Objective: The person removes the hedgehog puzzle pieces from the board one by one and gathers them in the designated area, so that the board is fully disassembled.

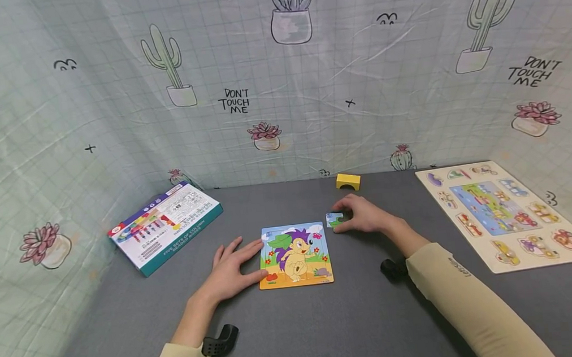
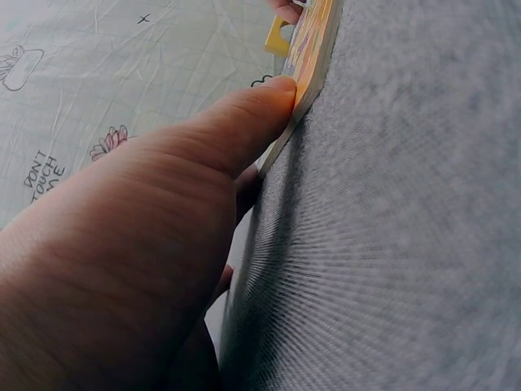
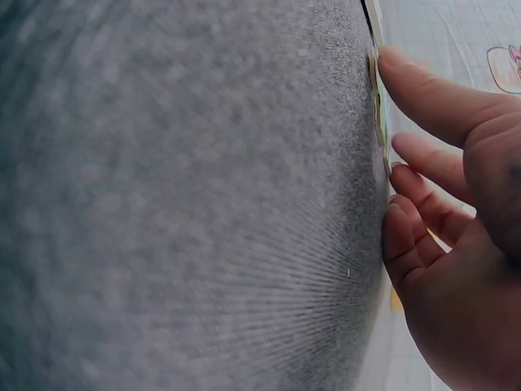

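A square hedgehog jigsaw puzzle (image 1: 295, 257) lies on the table between the two hands. My left hand (image 1: 230, 270) rests at its left side, fingers spread and fairly straight. The left thumb (image 2: 264, 102) lies on the puzzle's near left corner, while the index fingertip reaches the edge farther up. Just off the upper right corner is a small blue and green puzzle piece (image 1: 334, 219). My right hand (image 1: 363, 215) pinches this piece from its right side between thumb and fingers, low over the table. In the right wrist view the piece (image 3: 379, 118) shows edge-on by the thumb.
A yellow arch block (image 1: 348, 181) stands at the back, beyond the right hand. On the left lies a box (image 1: 167, 225) labelled as beaded boxes. A wooden picture board (image 1: 503, 213) lies at the right. A cactus-print cloth (image 1: 277, 77) hangs behind the grey table (image 1: 359, 319).
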